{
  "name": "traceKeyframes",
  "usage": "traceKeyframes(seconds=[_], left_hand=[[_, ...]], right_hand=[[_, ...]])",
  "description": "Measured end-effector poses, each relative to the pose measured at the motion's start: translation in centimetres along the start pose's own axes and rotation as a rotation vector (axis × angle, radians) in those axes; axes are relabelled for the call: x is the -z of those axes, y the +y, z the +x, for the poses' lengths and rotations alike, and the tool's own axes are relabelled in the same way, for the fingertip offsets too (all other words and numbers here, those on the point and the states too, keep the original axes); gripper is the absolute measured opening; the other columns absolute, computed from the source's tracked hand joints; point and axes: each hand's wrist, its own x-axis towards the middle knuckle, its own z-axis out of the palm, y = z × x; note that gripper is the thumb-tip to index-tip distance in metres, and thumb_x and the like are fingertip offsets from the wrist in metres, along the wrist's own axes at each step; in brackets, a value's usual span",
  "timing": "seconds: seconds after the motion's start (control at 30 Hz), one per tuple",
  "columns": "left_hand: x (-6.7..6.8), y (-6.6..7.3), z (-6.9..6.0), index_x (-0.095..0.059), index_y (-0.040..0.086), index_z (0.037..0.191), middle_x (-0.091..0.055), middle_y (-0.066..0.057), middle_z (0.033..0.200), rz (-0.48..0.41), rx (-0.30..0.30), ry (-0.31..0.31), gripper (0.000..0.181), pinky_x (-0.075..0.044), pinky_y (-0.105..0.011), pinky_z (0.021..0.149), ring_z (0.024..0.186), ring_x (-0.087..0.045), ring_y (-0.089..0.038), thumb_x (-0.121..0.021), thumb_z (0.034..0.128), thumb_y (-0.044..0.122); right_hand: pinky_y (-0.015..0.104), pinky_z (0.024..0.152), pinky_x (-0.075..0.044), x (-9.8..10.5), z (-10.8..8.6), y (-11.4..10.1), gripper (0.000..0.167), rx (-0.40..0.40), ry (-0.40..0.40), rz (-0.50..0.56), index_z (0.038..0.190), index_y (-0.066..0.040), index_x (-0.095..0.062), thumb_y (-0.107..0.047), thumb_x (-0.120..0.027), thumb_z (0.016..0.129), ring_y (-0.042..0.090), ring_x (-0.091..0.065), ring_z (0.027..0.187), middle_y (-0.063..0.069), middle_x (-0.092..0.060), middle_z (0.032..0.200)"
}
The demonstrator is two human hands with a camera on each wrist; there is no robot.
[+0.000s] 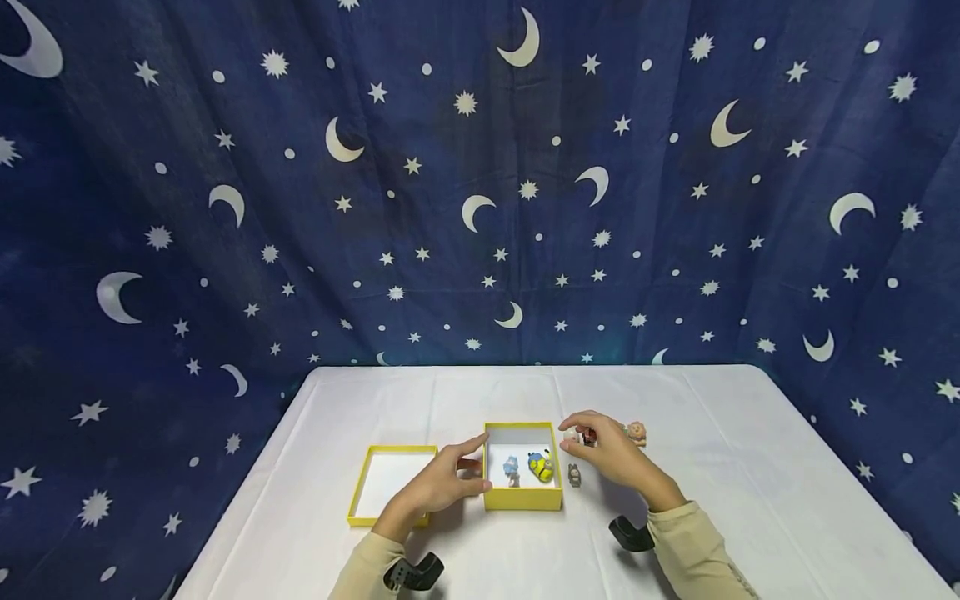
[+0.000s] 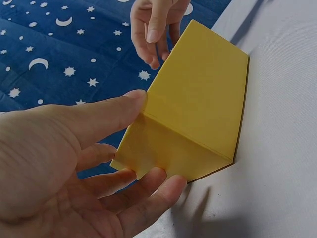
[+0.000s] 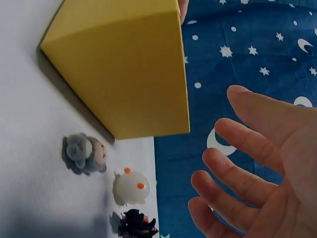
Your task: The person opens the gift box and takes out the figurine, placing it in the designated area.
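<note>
A yellow box (image 1: 522, 500) with a white inside stands on the table. My left hand (image 1: 442, 479) rests its fairly straight fingers and thumb against the box's left side. Inside lie a small blue-and-grey figurine (image 1: 512, 468) and a yellow-and-blue figurine (image 1: 540, 467). To the right of the box my right hand (image 1: 611, 454) hovers with spread, slightly bent fingers and nothing in them. Near it are a grey figurine (image 3: 83, 153), a white round figurine with orange spots (image 3: 131, 187) and a black-and-red figurine (image 3: 137, 224). The right hand partly hides these last two in the head view.
A shallow yellow-rimmed lid (image 1: 362, 490) with a white inside lies left of the box. Beyond the right hand sits a tan and orange figurine (image 1: 637, 432). A white cloth covers the table (image 1: 675, 400); a dark blue star-and-moon curtain (image 1: 450, 167) hangs behind.
</note>
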Motion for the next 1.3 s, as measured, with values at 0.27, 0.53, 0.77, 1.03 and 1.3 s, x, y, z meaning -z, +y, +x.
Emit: traceKeyframes(seconds=[0.27, 0.53, 0.77, 1.03, 1.3], left_hand=[[0.2, 0.2, 0.0, -0.035, 0.005, 0.157, -0.041, -0.021, 0.159, -0.022, 0.017, 0.008, 0.078, -0.044, -0.055, 0.108, 0.129, -0.057, -0.035, -0.075, 0.0902, 0.012], [0.1, -0.2, 0.0, -0.035, 0.003, 0.157, -0.039, -0.020, 0.160, -0.020, 0.010, -0.001, 0.078, -0.043, -0.055, 0.110, 0.129, -0.057, -0.035, -0.075, 0.0904, 0.013], [0.0, -0.4, 0.1, -0.035, 0.005, 0.157, -0.041, -0.020, 0.159, -0.030, 0.031, 0.000, 0.077, -0.044, -0.055, 0.109, 0.129, -0.057, -0.034, -0.075, 0.0910, 0.014], [0.1, -0.3, 0.2, -0.034, 0.004, 0.157, -0.038, -0.019, 0.161, -0.018, 0.014, -0.005, 0.076, -0.042, -0.056, 0.110, 0.130, -0.057, -0.035, -0.073, 0.0921, 0.012], [0.1, -0.3, 0.3, -0.035, 0.005, 0.157, -0.038, -0.019, 0.161, -0.009, 0.014, -0.005, 0.075, -0.042, -0.057, 0.111, 0.131, -0.057, -0.036, -0.072, 0.0927, 0.011]], right_hand=[[0.053, 0.097, -0.051, -0.7, 0.5, -0.5, 0.022, 0.018, -0.030, 0.017, 0.112, -0.010, -0.073, -0.020, -0.075, 0.091, 0.037, -0.061, 0.122, 0.014, -0.068, 0.127], [0.052, 0.091, -0.054, -1.4, 1.1, -1.3, 0.026, 0.058, -0.070, 0.049, 0.114, -0.006, -0.072, -0.022, -0.074, 0.092, 0.036, -0.061, 0.119, 0.014, -0.067, 0.128], [0.058, 0.096, -0.051, -2.2, 2.1, -2.1, 0.027, 0.090, -0.123, 0.040, 0.114, -0.005, -0.073, -0.023, -0.073, 0.093, 0.038, -0.060, 0.120, 0.015, -0.066, 0.129], [0.064, 0.110, -0.039, -3.1, 3.5, -2.7, 0.029, 0.087, -0.176, -0.004, 0.116, -0.006, -0.074, -0.024, -0.074, 0.093, 0.042, -0.051, 0.133, 0.021, -0.060, 0.138], [0.072, 0.112, -0.027, -4.0, 4.6, -2.8, 0.030, 0.062, -0.254, -0.033, 0.117, -0.010, -0.075, -0.025, -0.076, 0.091, 0.043, -0.043, 0.139, 0.021, -0.052, 0.148]])
